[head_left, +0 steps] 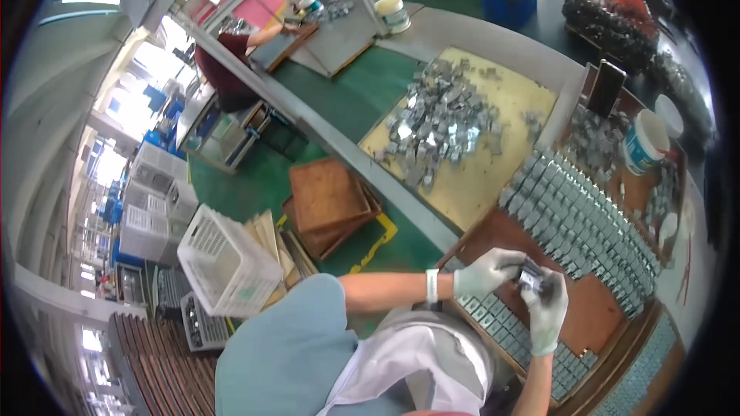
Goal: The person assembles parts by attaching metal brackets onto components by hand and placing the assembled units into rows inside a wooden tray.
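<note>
Both my hands wear light gloves and meet over a brown wooden tray (597, 312). My left hand (487, 270) and my right hand (547, 310) together pinch one small grey metal part (531, 275) between the fingertips. Rows of the same grey metal parts (574, 212) lie lined up on the tray just beyond my hands, and more rows (505, 327) sit below them near my body.
A loose heap of metal parts (443, 119) lies on a yellow board. White tubs (642, 142) (393, 12) stand on the bench. A white plastic crate (223, 262) and stacked wooden trays (331, 204) rest on the green floor. Another person (231, 54) sits far off.
</note>
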`<move>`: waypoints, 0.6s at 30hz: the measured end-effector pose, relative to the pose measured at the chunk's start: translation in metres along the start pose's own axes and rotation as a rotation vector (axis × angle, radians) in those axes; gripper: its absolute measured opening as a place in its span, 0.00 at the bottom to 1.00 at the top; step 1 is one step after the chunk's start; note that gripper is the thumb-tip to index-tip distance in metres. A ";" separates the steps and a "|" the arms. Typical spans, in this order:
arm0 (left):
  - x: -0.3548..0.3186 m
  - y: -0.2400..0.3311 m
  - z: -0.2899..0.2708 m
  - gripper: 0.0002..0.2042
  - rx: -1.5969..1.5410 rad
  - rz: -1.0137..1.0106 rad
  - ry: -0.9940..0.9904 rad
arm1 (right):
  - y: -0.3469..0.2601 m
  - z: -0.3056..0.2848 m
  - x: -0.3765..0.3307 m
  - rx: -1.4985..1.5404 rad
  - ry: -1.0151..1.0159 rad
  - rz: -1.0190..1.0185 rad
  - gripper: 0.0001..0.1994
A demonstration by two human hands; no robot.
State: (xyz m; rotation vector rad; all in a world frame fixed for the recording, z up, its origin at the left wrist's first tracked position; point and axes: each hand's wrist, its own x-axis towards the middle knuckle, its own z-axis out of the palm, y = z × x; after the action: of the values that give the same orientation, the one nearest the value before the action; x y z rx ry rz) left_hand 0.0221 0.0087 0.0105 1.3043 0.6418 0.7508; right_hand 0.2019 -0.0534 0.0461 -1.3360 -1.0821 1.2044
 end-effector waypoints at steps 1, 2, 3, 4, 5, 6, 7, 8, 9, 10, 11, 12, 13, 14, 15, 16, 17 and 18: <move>0.008 0.002 -0.003 0.12 0.059 -0.040 -0.019 | 0.004 -0.001 -0.003 -0.004 -0.005 -0.002 0.21; 0.006 -0.003 0.009 0.12 0.095 0.059 0.057 | 0.006 -0.002 -0.014 0.062 0.054 0.023 0.25; 0.002 -0.010 0.014 0.12 0.135 0.160 0.141 | 0.008 0.002 -0.018 0.129 0.107 0.046 0.29; 0.004 -0.016 0.022 0.14 0.262 0.237 0.204 | 0.027 -0.002 -0.021 0.195 0.097 -0.003 0.33; 0.005 -0.024 0.031 0.15 0.326 0.231 0.151 | 0.043 -0.006 -0.021 0.070 0.145 -0.095 0.34; 0.005 -0.021 0.041 0.16 0.339 0.346 0.159 | 0.043 0.002 -0.023 -0.048 0.313 -0.136 0.33; 0.006 -0.003 0.043 0.19 0.288 0.376 0.181 | 0.036 -0.003 -0.022 -0.135 0.287 -0.145 0.32; 0.005 0.016 0.034 0.19 0.179 0.159 0.086 | 0.018 0.001 -0.019 -0.241 0.329 -0.093 0.31; 0.004 0.026 0.019 0.19 0.313 0.091 0.025 | -0.001 0.002 -0.017 -0.320 0.300 -0.052 0.30; 0.007 0.033 0.010 0.22 0.445 0.172 -0.017 | -0.008 -0.006 -0.018 -0.435 0.362 -0.068 0.29; 0.003 0.024 -0.002 0.21 0.423 0.175 0.023 | -0.005 -0.017 -0.019 -0.532 0.397 -0.091 0.28; -0.002 0.030 -0.013 0.20 0.459 -0.018 0.006 | 0.005 -0.038 -0.019 -0.653 0.499 -0.155 0.28; -0.004 0.012 -0.019 0.19 0.407 0.043 0.072 | 0.018 -0.061 -0.019 -0.768 0.581 -0.228 0.28; -0.004 0.019 -0.008 0.17 0.323 -0.084 0.092 | 0.030 -0.092 -0.023 -0.929 0.611 -0.220 0.29; -0.004 0.010 -0.009 0.15 0.331 -0.077 0.075 | 0.031 -0.104 -0.020 -1.087 0.625 -0.341 0.29; -0.005 0.000 -0.008 0.15 0.317 -0.085 0.057 | 0.037 -0.107 -0.014 -1.096 0.561 -0.245 0.29; -0.006 -0.008 -0.009 0.14 0.306 -0.093 0.043 | 0.045 -0.107 -0.008 -1.099 0.494 -0.153 0.29; -0.007 -0.005 -0.009 0.14 0.315 -0.085 0.057 | 0.050 -0.101 0.003 -1.159 0.472 -0.213 0.29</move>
State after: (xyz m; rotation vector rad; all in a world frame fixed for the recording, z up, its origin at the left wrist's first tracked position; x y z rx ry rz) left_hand 0.0115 0.0080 0.0045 1.5362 0.8818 0.6357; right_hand 0.3024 -0.0658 -0.0032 -2.1209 -1.5639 -0.0342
